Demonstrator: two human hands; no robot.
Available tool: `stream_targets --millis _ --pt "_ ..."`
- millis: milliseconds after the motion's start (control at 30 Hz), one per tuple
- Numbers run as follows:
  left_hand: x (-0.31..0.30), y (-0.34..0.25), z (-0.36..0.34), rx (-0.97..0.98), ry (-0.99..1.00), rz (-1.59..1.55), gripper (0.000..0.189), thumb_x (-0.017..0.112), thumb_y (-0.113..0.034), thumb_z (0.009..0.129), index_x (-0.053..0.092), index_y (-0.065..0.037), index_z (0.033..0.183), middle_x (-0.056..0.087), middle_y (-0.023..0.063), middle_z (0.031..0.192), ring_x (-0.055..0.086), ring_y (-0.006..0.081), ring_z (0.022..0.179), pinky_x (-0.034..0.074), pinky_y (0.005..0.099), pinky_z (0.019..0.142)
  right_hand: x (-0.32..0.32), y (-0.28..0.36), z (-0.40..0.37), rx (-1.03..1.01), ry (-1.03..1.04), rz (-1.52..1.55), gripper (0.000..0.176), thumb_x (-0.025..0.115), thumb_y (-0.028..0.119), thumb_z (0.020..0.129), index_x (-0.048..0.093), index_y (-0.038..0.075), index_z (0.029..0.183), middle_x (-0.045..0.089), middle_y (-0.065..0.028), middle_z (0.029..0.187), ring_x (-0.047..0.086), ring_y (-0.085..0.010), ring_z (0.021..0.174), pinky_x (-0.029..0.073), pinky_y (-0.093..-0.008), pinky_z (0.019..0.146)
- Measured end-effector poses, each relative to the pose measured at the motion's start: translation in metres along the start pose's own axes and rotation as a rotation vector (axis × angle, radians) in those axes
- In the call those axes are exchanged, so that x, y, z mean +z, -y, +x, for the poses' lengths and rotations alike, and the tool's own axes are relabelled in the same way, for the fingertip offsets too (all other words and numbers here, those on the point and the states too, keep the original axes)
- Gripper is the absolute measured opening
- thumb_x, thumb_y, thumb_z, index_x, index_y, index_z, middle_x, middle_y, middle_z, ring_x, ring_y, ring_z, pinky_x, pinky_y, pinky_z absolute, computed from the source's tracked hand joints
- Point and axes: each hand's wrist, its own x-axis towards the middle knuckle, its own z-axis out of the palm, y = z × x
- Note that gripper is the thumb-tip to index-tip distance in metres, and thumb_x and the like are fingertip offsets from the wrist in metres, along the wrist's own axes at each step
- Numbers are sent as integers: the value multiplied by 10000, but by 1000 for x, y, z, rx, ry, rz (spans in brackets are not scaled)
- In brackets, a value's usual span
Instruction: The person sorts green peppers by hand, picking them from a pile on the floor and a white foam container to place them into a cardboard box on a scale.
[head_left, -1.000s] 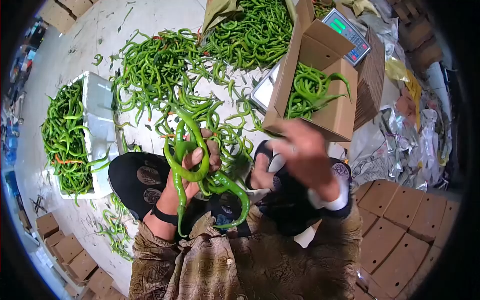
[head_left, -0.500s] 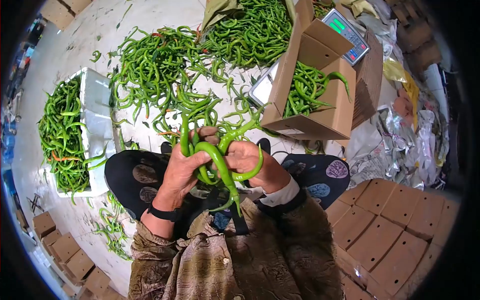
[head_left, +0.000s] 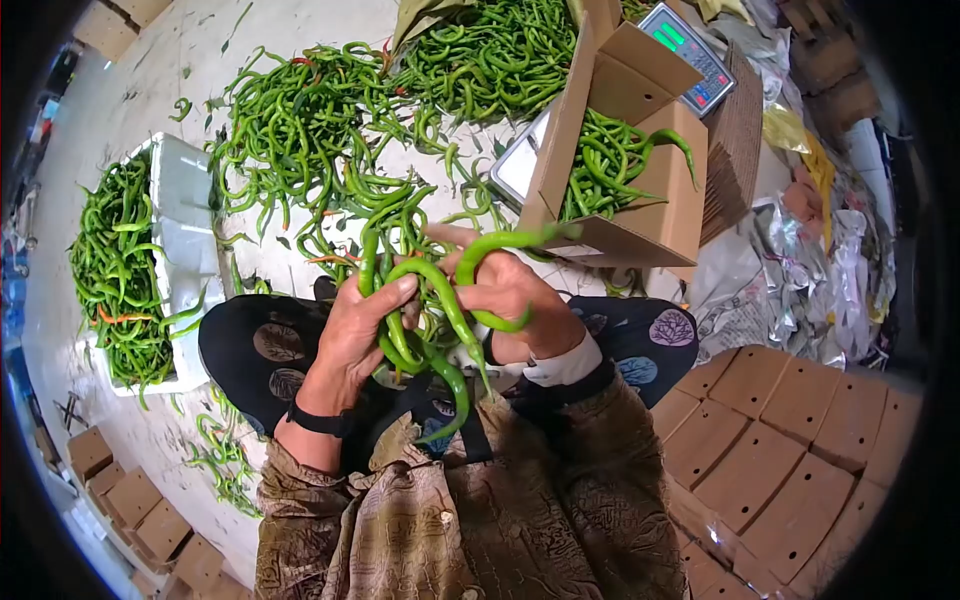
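Several long green chili peppers (head_left: 435,285) are gripped in my left hand (head_left: 350,325), its thumb pressed over them and their tips hanging toward my lap. Close beside it, my right hand (head_left: 525,300) is closed on a curved green chili pepper (head_left: 490,245) whose stem end points right. Just beyond my hands, a loose pile of green chilies (head_left: 300,130) spreads over the floor, with a few red ones among it. An open cardboard box (head_left: 640,235) part-filled with green chilies (head_left: 605,165) stands ahead to the right, on the scale.
A white foam box (head_left: 185,260) full of chilies stands at the left. The scale display (head_left: 685,60) shows behind the cardboard box. Closed cartons (head_left: 770,440) are stacked at lower right, below crumpled plastic and paper (head_left: 790,280). A larger chili heap (head_left: 490,60) lies at the back.
My right hand has moved slightly right and turned, swinging its pepper's stem end out to the right. The peppers in my left hand have shifted, one now hanging lower. The view has moved slightly.
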Motion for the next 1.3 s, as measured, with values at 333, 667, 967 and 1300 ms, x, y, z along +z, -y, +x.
stream_targets --millis 333,667,967,1300 --pt "-5 8 9 7 -66 -45 240 632 -152 933 575 8 1102 592 56 780 544 113 531 456 225 477 -19 13 1 -299 -333 -572 246 685 161 904 650 11 1097 638 -27 996 595 -115 929 451 -268 857" --pt "-5 11 11 24 -27 -93 245 634 -151 930 566 -6 1116 568 67 848 529 108 634 444 202 502 -3 24 -15 -208 -371 -287 241 598 179 968 606 -7 1121 669 -65 985 620 -133 899 489 -278 813" --pt "-1 10 7 51 56 -193 265 642 -131 924 559 28 1120 566 100 873 534 125 660 426 201 514 -32 -6 -18 -119 -160 374 309 545 235 995 551 1 1196 665 -120 1015 665 -190 868 548 -306 697" --pt "0 6 4 30 46 -211 247 646 -138 922 559 -4 1110 566 91 887 508 112 666 414 181 505 -5 11 -24 -47 -190 443 311 541 267 997 525 8 1169 606 -94 930 564 -113 721 455 -215 564"
